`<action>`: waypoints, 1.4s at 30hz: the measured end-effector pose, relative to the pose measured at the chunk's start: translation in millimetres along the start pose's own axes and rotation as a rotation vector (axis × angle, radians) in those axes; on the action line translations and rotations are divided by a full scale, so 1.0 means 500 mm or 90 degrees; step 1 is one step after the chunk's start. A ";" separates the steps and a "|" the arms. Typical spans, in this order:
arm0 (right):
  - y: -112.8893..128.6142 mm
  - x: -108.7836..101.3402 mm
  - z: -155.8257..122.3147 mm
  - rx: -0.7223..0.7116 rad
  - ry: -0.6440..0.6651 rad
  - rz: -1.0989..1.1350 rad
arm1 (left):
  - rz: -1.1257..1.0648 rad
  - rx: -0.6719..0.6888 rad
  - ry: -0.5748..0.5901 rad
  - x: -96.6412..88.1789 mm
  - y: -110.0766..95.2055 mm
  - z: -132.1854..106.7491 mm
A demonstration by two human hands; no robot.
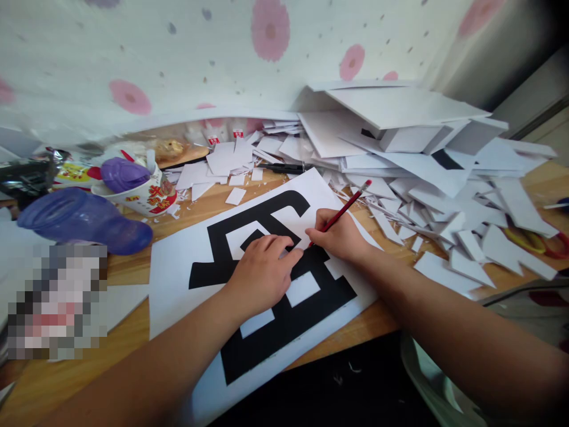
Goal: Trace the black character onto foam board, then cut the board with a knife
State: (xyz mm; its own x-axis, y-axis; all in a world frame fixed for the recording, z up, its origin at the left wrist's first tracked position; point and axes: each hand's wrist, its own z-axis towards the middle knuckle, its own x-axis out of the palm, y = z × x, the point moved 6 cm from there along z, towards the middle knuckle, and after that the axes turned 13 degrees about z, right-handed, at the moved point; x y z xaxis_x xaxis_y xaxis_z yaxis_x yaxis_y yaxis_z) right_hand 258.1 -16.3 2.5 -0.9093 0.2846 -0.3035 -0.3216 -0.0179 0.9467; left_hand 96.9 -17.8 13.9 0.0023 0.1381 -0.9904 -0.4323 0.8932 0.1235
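Note:
A large white sheet (pixel 173 261) lies at an angle on the table, its lower part reaching past the front edge. On it is a bold black cut-out character (pixel 262 350) with white openings. My left hand (pixel 262 273) rests on the black shape, palm down and fingers slightly bent and apart, pressing on it. In my right hand (pixel 340 237) is a red and black pencil (pixel 347 204), tilted, its eraser end up to the right. The pencil's lower end is near the edge of the black shape, close to my left fingertips.
White board offcuts (pixel 427 201) pile up at the right, with larger boards (pixel 400 107) behind. Red-and-yellow scissor handles (pixel 528 240) poke out there. At the left stand a paper cup (pixel 155 193) and a blue-purple plastic container (pixel 84 222). A black pen-like tool (pixel 284 168) lies behind the sheet.

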 end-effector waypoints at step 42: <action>-0.007 -0.038 0.015 -0.024 -0.040 0.007 | 0.010 -0.027 0.026 0.005 -0.001 0.011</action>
State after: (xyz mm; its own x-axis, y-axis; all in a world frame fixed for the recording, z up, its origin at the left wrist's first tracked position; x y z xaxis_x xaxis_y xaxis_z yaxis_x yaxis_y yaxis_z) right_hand 278.7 -14.5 5.8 -0.8947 0.3443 -0.2846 -0.3227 -0.0576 0.9447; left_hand 102.2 -15.3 12.0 -0.0412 0.1328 -0.9903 -0.4704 0.8719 0.1365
